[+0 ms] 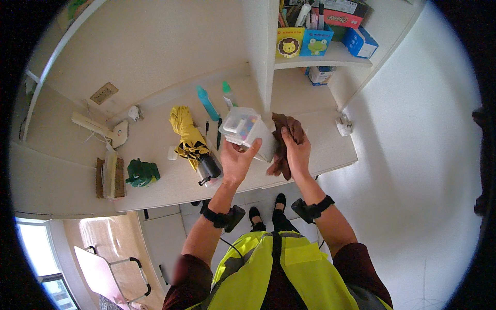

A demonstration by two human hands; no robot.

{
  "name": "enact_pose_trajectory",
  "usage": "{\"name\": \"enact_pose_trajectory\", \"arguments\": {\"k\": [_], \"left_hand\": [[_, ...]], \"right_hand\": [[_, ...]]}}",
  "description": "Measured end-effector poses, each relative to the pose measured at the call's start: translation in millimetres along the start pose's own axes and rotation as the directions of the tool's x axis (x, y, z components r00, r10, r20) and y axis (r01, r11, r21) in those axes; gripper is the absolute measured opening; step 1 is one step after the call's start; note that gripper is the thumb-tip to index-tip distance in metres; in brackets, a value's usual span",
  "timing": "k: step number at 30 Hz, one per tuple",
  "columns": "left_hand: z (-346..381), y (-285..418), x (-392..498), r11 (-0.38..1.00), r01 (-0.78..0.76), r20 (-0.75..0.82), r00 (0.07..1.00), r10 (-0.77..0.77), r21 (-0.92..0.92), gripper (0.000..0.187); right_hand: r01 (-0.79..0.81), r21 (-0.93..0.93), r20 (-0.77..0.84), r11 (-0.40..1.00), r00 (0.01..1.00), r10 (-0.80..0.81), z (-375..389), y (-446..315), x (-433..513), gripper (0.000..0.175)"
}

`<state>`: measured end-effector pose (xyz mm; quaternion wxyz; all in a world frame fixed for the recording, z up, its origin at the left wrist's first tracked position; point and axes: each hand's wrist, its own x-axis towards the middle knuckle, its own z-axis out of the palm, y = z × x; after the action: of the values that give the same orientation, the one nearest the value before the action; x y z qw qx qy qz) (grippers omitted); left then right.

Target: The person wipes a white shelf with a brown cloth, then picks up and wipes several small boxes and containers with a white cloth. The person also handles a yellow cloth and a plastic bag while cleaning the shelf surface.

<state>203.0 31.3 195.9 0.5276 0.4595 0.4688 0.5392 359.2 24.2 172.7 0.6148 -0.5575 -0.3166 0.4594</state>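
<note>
My left hand [237, 161] grips a translucent white plastic container [248, 130] by its near side, holding it tilted over the desk. Small coloured pieces show through its clear lid. In my right hand [297, 153] is a crumpled brown cloth [286, 135], pressed against or close beside the container's right side; whether they touch I cannot tell. A folded yellow umbrella [186, 124] with a black handle lies left of my left hand. Past the container are a blue bottle [208, 103] and a clear bottle with a green cap [228, 95]. Two dark pens [219, 133] lie between umbrella and container.
The white desk [155, 143] bears a green figure [142, 173], a white desk lamp [119, 133] and a wooden holder [110, 178] at left. An upright panel [259, 50] divides it from a shelf [325, 61] with pen boxes. A plug [343, 126] sits near the right wall.
</note>
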Motion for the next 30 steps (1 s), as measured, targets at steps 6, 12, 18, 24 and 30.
{"name": "enact_pose_trajectory", "arguments": {"k": [6, 12, 18, 24, 30], "left_hand": [[7.7, -6.9, -6.1, 0.995, 0.004, -0.136, 0.991, 0.01, 0.101, 0.053], [4.7, -3.1, -17.8, 0.99, -0.017, -0.161, 0.986, 0.039, 0.138, 0.061], [-0.3, -3.8, -29.5, 0.764, -0.061, -0.06, 0.99, 0.129, 0.642, 0.069], [6.5, -10.1, -32.8, 0.591, -0.37, 0.133, 0.905, 0.405, 0.717, 0.067], [7.4, -17.6, -40.1, 0.624, -0.223, 0.09, 0.967, 0.238, 0.749, 0.071]], "right_hand": [[0.554, -0.446, 0.201, 0.703, 0.827, -0.525, 20.7, 0.2, -27.8, 0.052], [0.193, -0.34, 0.092, 0.92, 0.981, -0.172, 20.2, 6.1, 4.5, 0.041], [0.247, 0.05, 0.112, 0.968, 0.961, -0.251, 10.6, -48.2, -2.5, 0.035], [0.813, -0.543, 0.677, 0.21, 0.571, -0.464, 21.6, -88.0, -18.5, 0.052], [0.588, -0.613, 0.566, 0.528, 0.793, -0.226, 19.0, -83.7, 6.3, 0.049]]}}
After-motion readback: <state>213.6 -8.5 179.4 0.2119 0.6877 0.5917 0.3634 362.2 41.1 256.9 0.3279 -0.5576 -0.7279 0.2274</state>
